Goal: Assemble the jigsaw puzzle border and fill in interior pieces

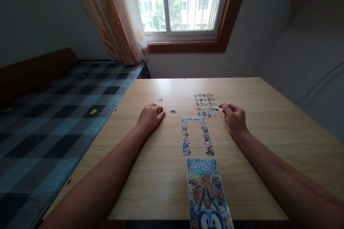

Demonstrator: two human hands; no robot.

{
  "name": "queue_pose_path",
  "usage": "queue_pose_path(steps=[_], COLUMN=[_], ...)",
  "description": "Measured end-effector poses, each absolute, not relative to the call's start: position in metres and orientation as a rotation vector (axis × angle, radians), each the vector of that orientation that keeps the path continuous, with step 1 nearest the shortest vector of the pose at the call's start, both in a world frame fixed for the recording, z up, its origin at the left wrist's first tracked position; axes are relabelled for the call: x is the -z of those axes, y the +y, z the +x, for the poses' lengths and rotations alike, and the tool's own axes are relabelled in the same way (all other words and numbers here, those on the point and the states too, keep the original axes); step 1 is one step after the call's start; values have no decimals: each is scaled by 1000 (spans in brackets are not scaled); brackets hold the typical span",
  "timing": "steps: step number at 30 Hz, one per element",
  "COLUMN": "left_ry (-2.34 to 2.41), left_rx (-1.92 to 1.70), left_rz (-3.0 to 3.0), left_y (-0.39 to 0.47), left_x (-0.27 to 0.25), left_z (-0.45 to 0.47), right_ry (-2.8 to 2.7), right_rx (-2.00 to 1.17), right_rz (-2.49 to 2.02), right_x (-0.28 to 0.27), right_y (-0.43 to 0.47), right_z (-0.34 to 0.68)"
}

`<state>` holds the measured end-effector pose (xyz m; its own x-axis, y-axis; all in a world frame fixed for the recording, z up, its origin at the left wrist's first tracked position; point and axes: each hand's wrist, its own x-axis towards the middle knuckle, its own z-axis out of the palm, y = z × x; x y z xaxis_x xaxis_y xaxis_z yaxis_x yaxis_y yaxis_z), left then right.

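My left hand rests on the table with its fingers curled and closed on a small dark jigsaw puzzle piece, partly hidden by the fingertips. Just right of it lies a loose dark puzzle piece, and another loose piece is farther back. My right hand is closed in a pinch at the right edge of the grid of loose puzzle pieces; whatever is between its fingertips is too small to make out. Between my hands, a partial puzzle border has joined top, left and right sides.
A Bluey puzzle box lies near the front edge of the wooden table, below the border. To the left stands a bed with a checked cover. Behind are a curtain and a barred window.
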<state>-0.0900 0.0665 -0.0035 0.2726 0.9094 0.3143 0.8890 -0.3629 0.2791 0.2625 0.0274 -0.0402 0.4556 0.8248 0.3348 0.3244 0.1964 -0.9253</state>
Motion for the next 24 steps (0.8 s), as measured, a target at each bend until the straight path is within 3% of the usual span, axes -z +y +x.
queue_pose_path(steps=[12,24], left_ry=[1962,2134], left_rx=[-805,-693], left_rz=[2260,2281], left_y=[89,130], left_x=[9,6], left_z=[-97,-87], right_ry=[-1043,-998], right_rx=[-557,-622], right_rz=[-1353,-1345], right_x=[35,27], right_y=[23,20], right_z=[257,250])
